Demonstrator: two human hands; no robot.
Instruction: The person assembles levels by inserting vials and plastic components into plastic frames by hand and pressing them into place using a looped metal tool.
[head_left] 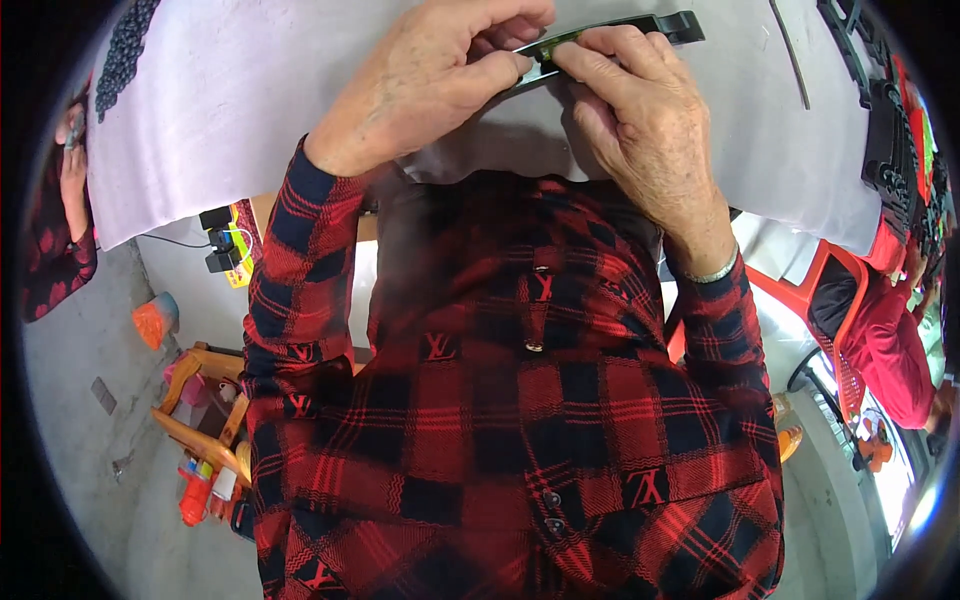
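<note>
Long dark strip point(680, 27), one: slants across the pale cloth point(250, 110), between both hands. Left hand point(415, 95): thumb and fingers curled, nearly together, at the strip's left end; firmness cannot be told. Right hand point(650, 120): fingers bent closely around the strip. Thin rod point(790, 55): lies right. Black heap point(125, 55): far left.

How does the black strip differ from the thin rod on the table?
The black strip is broad, the thin rod narrow. The left hand and right hand touch the strip; the rod lies untouched on the table. The strip slants mostly sideways, the rod mostly up the picture. Both are elongated.
</note>
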